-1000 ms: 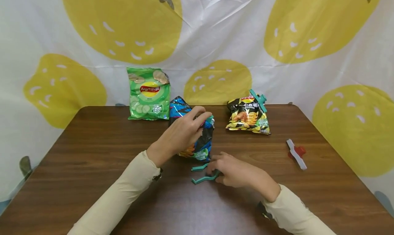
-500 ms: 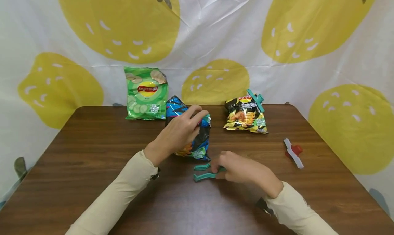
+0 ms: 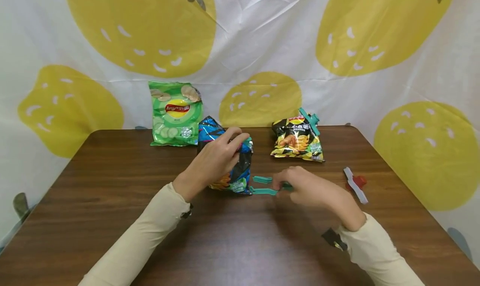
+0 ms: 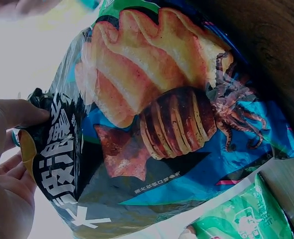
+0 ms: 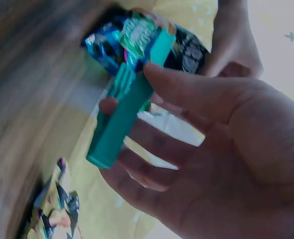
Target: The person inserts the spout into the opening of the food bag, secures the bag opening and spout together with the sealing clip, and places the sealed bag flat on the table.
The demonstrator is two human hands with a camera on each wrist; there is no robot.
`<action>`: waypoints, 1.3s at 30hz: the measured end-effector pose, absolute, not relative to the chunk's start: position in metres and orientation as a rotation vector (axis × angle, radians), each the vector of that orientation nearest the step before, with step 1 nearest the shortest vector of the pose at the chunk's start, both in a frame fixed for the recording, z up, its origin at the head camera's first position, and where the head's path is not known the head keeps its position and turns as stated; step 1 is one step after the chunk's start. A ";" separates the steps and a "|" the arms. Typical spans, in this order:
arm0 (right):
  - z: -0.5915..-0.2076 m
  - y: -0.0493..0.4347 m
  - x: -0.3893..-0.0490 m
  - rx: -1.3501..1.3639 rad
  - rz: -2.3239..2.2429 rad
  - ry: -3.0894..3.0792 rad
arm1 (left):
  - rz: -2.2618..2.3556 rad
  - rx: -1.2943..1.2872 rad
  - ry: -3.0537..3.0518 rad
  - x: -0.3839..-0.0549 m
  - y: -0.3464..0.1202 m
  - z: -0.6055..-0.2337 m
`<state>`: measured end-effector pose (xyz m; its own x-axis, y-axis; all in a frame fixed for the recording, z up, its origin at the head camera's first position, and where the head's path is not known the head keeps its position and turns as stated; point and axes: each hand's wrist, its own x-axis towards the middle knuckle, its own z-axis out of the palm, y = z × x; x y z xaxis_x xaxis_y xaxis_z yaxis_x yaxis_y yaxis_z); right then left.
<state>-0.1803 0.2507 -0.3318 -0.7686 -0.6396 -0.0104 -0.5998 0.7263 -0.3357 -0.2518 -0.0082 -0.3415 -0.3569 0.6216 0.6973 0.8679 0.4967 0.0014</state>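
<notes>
My left hand (image 3: pixel 215 155) grips the upper part of a blue and black chip bag (image 3: pixel 243 166), which stands on the table. In the left wrist view the thumb presses on the edge of the bag (image 4: pixel 166 119), whose front shows a grilled squid and a ridged chip. A teal bag clip (image 3: pixel 264 191) is in my right hand (image 3: pixel 305 187), its two long arms spread apart and pointing left toward the bag's lower right corner. Thumb and fingertips pinch the clip (image 5: pixel 124 122) in the right wrist view, with the bag behind it.
A green chip bag (image 3: pixel 176 115) leans against the patterned cloth at the back left. Back right stands a black and yellow chip bag (image 3: pixel 296 140), with a teal clip (image 3: pixel 312 121) on its top corner. A white and red clip (image 3: pixel 356 185) lies on the table (image 3: pixel 210 244) at right.
My right hand has taken the teal clip up from the table's front middle and moved it rightward and away from me. The left hand keeps its grip on the bag; the head view has shifted slightly.
</notes>
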 end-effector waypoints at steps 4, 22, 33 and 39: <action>-0.326 0.254 -0.183 -1.017 -0.521 2.947 | -0.496 -1.228 -2.098 -0.251 -0.007 -0.342; -0.329 0.233 -0.179 -1.134 -1.089 3.088 | -0.363 -1.332 -2.011 -0.222 0.013 -0.334; -0.330 0.217 -0.170 -0.976 -1.362 3.102 | -0.060 -1.260 -1.986 -0.208 0.017 -0.332; -0.332 0.216 -0.170 -0.817 -1.434 3.027 | -0.024 -1.263 -1.977 -0.204 0.020 -0.333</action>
